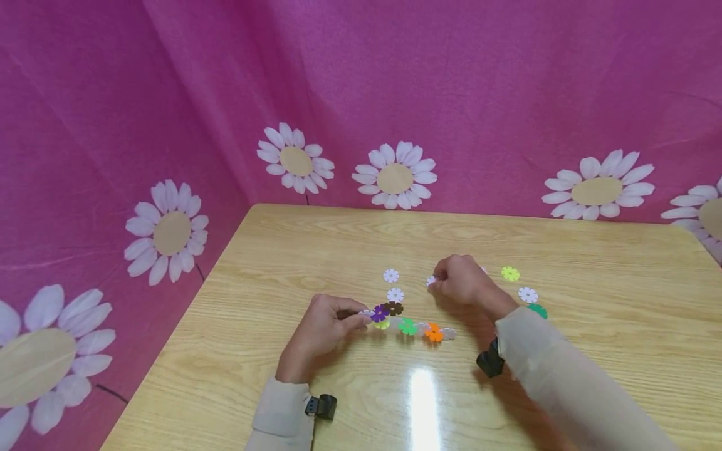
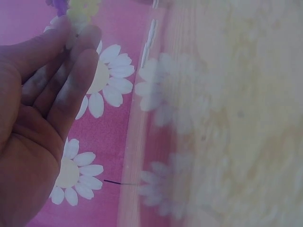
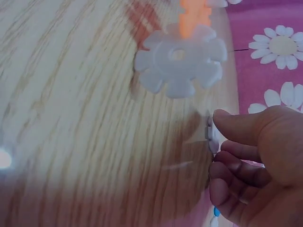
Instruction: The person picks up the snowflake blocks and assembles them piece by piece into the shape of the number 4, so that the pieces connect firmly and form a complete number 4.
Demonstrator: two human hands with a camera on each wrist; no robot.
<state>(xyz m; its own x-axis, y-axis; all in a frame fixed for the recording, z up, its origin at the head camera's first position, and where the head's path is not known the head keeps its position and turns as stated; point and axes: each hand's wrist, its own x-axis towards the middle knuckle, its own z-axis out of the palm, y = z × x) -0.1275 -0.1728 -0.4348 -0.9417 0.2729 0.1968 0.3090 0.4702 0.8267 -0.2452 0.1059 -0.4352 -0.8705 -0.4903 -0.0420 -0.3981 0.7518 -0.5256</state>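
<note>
Chain of slotted flower discs (image 1: pixel 408 326): thin, flat, notched rims; reads from its left end as white, purple (image 1: pixel 379 313), yellow-green (image 1: pixel 381 325), green, whitish, orange (image 1: pixel 433 332), then a translucent white disc (image 3: pixel 180 66) at the right end. The right wrist view shows orange edge-on, meeting the translucent white one. I hold the chain over the tabletop (image 1: pixel 225 300). A dark brown disc (image 1: pixel 397 308) sits against the purple; cannot tell if joined.

Beyond the chain's left part: two loose white discs (image 1: pixel 391 275). Off to the chain's right: a yellow disc (image 1: pixel 510 274), a white one (image 1: pixel 528 294) and a dark green disc (image 1: pixel 538 311), partly under my right sleeve (image 1: pixel 570 369).

My left hand (image 1: pixel 324 326) is at the chain's left end, pinching it between thumb and fingers. My right hand (image 1: pixel 459 279), beyond the chain's right part, reaches palm-down and pinches a single white disc (image 1: pixel 431 281).
</note>
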